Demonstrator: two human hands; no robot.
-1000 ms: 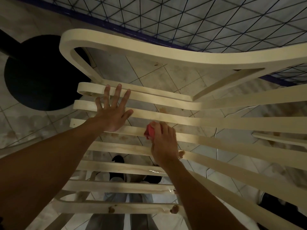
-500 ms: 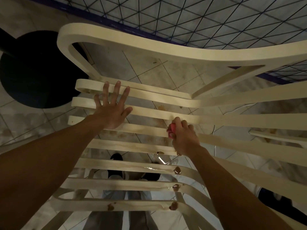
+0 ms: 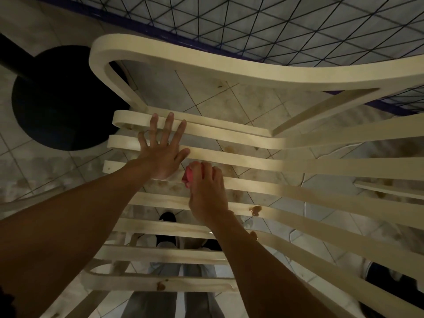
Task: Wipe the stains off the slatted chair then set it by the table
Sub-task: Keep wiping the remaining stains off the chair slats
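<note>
A cream slatted wooden chair (image 3: 263, 72) fills the view from above, its seat slats running left to right. My left hand (image 3: 160, 149) lies flat with fingers spread on the far left slats. My right hand (image 3: 206, 193) presses a small pink cloth (image 3: 188, 175) against a middle slat, just right of the left hand. A brown wet stain (image 3: 255, 210) sits on the slat to the right of my right wrist. Another brown spot (image 3: 161, 286) marks the nearest slat.
A round black table base (image 3: 62, 99) with its dark post stands on the tiled floor at the left, beside the chair. A wire mesh fence (image 3: 298, 26) with a purple bottom rail runs along the far side. My feet and trousers show through the slats below.
My right hand with the pink cloth has slid left along the middle slat, back toward my left hand. The left hand has stayed flat on the far slats.
</note>
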